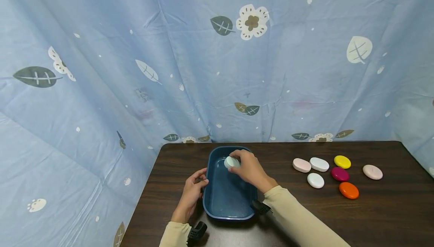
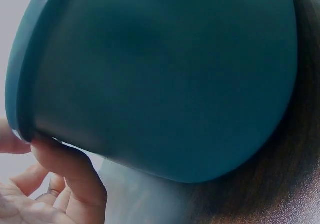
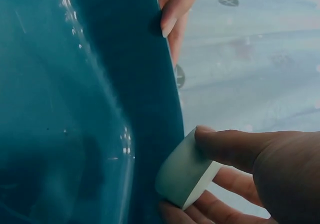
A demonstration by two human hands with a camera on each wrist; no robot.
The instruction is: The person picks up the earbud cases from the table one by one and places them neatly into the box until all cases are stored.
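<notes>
A deep blue rectangular tray [image 1: 230,198] with rounded corners lies on the table. My left hand [image 1: 191,193] pinches its left rim between thumb and fingers; the left wrist view shows those fingers [image 2: 70,169] at the rim, below the tray's outer wall. Over the tray's far part, my right hand [image 1: 250,168] holds a pale, whitish-green bar of soap [image 1: 231,162] between thumb and fingers. Up close in the right wrist view, the soap [image 3: 185,171] appears tilted beside the tray's inner wall. Whether it touches the tray, I cannot tell.
Right of the tray, several oval soap bars lie spread on the dark wooden table [image 1: 291,209]: pale pink [image 1: 301,165], white [image 1: 315,180], yellow [image 1: 342,162], magenta [image 1: 340,174] and orange [image 1: 349,190] among them. A blue patterned curtain [image 1: 203,70] hangs behind the table.
</notes>
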